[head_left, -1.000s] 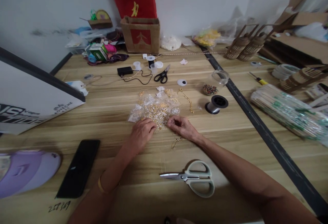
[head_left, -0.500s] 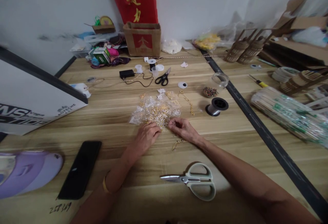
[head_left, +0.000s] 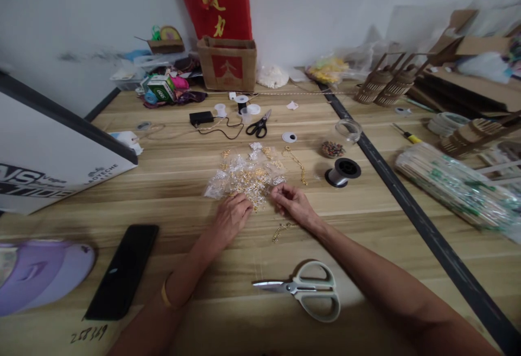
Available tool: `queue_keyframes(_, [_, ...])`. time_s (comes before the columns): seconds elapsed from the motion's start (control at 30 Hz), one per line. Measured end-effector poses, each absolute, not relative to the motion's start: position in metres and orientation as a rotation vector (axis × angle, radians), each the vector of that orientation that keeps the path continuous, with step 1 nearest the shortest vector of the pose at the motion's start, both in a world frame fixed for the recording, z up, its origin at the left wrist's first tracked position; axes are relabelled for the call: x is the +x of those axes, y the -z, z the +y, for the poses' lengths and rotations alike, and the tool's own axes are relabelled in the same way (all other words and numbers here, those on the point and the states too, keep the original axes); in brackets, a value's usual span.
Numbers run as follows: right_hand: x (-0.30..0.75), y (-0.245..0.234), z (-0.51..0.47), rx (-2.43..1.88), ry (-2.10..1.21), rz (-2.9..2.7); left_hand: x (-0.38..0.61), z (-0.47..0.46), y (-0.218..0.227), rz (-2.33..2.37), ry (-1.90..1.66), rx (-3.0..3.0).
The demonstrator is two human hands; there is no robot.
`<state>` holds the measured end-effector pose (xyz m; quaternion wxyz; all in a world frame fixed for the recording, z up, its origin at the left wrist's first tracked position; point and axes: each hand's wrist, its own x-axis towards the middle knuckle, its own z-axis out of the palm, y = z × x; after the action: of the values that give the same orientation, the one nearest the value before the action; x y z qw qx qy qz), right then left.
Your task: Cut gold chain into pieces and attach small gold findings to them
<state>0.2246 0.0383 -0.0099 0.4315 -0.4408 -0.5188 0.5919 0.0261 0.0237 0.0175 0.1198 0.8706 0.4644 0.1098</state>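
A loose pile of tiny gold and silver jewelry findings [head_left: 253, 182], partly on small clear plastic bags [head_left: 215, 182], lies in the middle of the table. My left hand [head_left: 233, 214] rests at its near left edge with the fingers curled together; whatever is under the fingertips is hidden. At the right edge, my right hand [head_left: 295, 204] has thumb and forefinger pinched, on something too small to make out. Just below that hand lies a short gold chain [head_left: 280, 231]. Another gold chain [head_left: 300, 165] is stretched out beyond the pile.
Nearer me lie pale-handled scissors [head_left: 309, 288], with a black phone [head_left: 122, 272] to the left. Right of the pile stand a wire spool [head_left: 342, 172] and a jar of beads [head_left: 336, 147]. Black scissors [head_left: 258, 125] lie farther back. Bundled sticks [head_left: 456, 185] lie at the right.
My right hand has shifted slightly right, its pinched fingertips drawing a little away from the pile. My left hand stays nearly in place. The view has moved slightly.
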Motion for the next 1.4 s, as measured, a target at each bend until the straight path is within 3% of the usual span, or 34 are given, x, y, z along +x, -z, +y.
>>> queue_keyframes(0.33, [0.225,0.012,0.039,-1.088,-1.488,-1.291,0.018,0.032,-0.011,1.432,-0.537,2.378])
queue_keyframes(0.87, [0.225,0.012,0.039,-1.083,-1.507,-1.314,0.005,0.034,-0.019,1.406,-0.173,2.398])
queue_keyframes(1.4, [0.224,0.011,0.038,-1.102,-1.515,-1.339,0.007,0.038,-0.009,1.364,-0.418,2.301])
